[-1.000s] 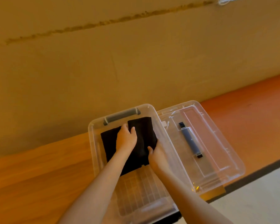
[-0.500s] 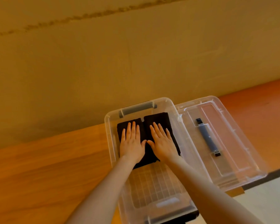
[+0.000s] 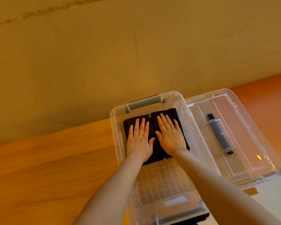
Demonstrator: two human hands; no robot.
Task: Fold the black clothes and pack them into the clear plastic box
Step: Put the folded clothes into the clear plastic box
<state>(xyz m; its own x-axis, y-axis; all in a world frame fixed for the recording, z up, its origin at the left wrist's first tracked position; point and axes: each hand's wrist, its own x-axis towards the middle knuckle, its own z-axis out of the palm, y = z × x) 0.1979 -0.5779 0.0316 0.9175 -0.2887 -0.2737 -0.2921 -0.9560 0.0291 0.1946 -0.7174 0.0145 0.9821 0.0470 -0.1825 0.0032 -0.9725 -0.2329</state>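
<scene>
1. Hands lie flat inside the clear plastic box [image 3: 115,127], side by side, palms down on the black clothes [image 3: 154,143].
2. The left hand [image 3: 139,140] has its fingers straight and close together, pressing on the left bundle of dark fabric; it grips nothing.
3. The right hand [image 3: 169,137] is likewise spread flat, fingers slightly fanned, pressing on the right bundle; the two thumbs nearly meet over the seam between the bundles.
4. The black clothes sit as two folded stacks, touching along a narrow gap, in the far half of the box, close to its far wall and the grey handle [image 3: 143,103] on that end.
5. The near half of the box shows only its ribbed, gridded clear bottom, with both forearms crossing above it.
6. The box stands on a wooden surface [image 3: 47,168] that runs along a plain tan wall [image 3: 136,46].
7. Just beside the box on the right lies its clear lid [image 3: 256,143], touching or nearly touching the box's right rim, with a grey-blue handle [image 3: 219,135] set along its middle.
8. The lid's near right corner reaches past the edge of the surface.
</scene>
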